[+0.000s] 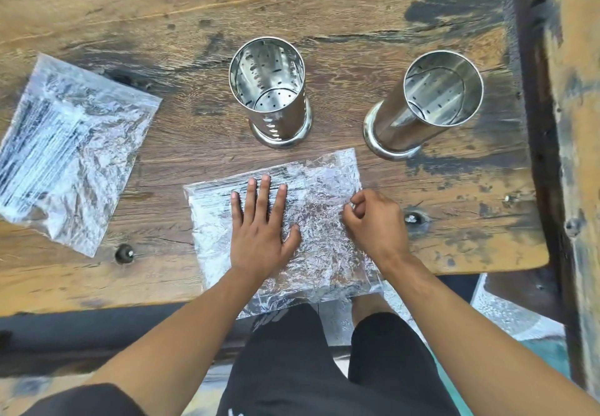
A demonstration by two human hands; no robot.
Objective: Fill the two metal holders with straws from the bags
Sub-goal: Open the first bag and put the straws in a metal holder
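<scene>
At the far left of the worn wooden counter (97, 9) lies a second bag of straws (68, 152), flat and untouched, set aside where it will not get in the way until it is wanted. Nearer the middle, the left hand (261, 237) lies palm down on the near bag (282, 220), fingers (251, 201) straight and spread; I judge it pins the crinkled plastic so the bag cannot slide while it is opened. Behind it stands the left holder (276, 97), upright and empty, mouth up to take straws. The right hand (373, 220) has its fingers curled, pinching the bag's plastic near its right edge (probably to pull the film apart). Farthest right, the right holder (422, 107) stands empty too, within easy reach. No straw is out yet.
</scene>
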